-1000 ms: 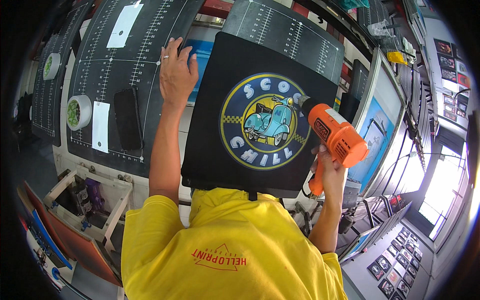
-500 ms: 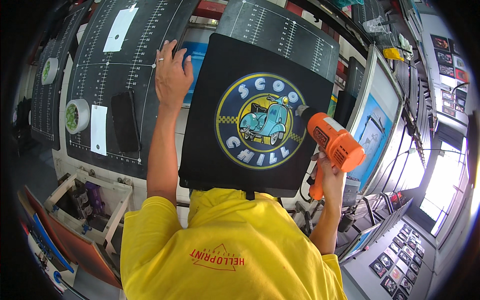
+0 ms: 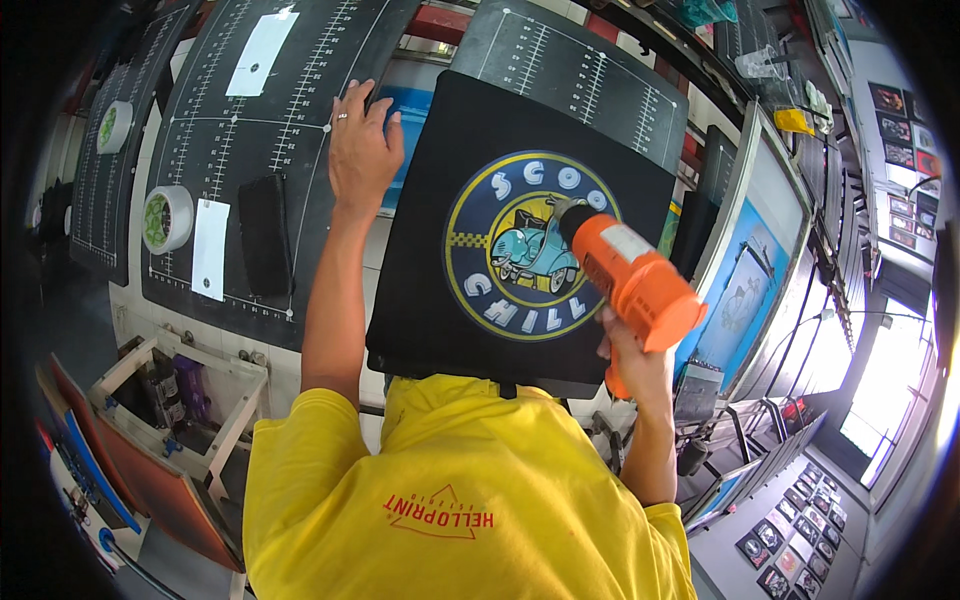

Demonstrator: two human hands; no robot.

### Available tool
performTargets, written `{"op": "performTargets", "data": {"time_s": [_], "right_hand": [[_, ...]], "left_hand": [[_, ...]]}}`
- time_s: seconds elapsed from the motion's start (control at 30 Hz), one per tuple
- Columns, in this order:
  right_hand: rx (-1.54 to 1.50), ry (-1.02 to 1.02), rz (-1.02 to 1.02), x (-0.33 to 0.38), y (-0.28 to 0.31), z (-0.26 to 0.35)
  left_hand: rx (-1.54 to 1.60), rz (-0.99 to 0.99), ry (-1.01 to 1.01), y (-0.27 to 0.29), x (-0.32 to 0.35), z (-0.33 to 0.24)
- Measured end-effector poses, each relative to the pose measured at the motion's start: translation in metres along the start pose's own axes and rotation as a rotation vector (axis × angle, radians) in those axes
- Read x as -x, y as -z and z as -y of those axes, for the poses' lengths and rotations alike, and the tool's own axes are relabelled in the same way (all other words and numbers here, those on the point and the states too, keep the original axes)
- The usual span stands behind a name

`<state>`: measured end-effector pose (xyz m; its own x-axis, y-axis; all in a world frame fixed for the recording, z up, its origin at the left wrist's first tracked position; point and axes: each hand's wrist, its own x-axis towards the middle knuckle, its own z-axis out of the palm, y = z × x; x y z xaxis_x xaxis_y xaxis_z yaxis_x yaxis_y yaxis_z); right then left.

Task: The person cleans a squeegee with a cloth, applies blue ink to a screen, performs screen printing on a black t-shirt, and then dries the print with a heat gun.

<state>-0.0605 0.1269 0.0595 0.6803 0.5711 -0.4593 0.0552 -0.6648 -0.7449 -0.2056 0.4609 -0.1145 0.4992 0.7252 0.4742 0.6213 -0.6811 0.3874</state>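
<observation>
My right hand (image 3: 642,362) is wrapped round the handle of an orange heat gun (image 3: 635,275). The gun's dark nozzle hangs over the right part of a round blue-and-yellow print (image 3: 468,262), covering a bit of the turquoise scooter (image 3: 522,247) drawn in its middle. That print lies on black fabric (image 3: 415,275) stretched flat over a board in front of me. My left hand (image 3: 365,155), with a ring on one finger, lies with fingers spread at the right edge of a dark ruled platen (image 3: 215,155), holding nothing.
Two tape rolls (image 3: 168,220) with green showing inside sit at the left. White paper strips (image 3: 210,250) and a black pad (image 3: 264,236) lie on the ruled platen. To the right leans a framed blue screen (image 3: 735,290). A wooden frame (image 3: 235,425) stands at lower left.
The heat gun has moved left and slightly up over the print, its nozzle passing from the print's right rim toward the scooter. My left hand keeps its place by the platen edge.
</observation>
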Motion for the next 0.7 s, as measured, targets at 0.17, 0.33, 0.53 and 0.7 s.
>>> {"op": "performTargets", "data": {"time_s": [0.17,0.33,0.53,0.7], "right_hand": [[0.269,0.251,0.163,0.029,0.007,-0.02],[0.337,0.286,0.215,0.046,0.007,-0.037],[0.281,0.177,0.199,0.053,0.001,-0.036],[0.331,0.194,0.185,0.056,0.002,-0.049]], "left_hand": [[-0.017,-0.01,0.005,0.0,0.0,0.0],[-0.032,-0.013,0.003,0.0,-0.002,-0.003],[-0.003,-0.019,0.023,0.0,0.0,-0.001],[0.017,-0.04,0.037,-0.003,0.0,0.002]]}}
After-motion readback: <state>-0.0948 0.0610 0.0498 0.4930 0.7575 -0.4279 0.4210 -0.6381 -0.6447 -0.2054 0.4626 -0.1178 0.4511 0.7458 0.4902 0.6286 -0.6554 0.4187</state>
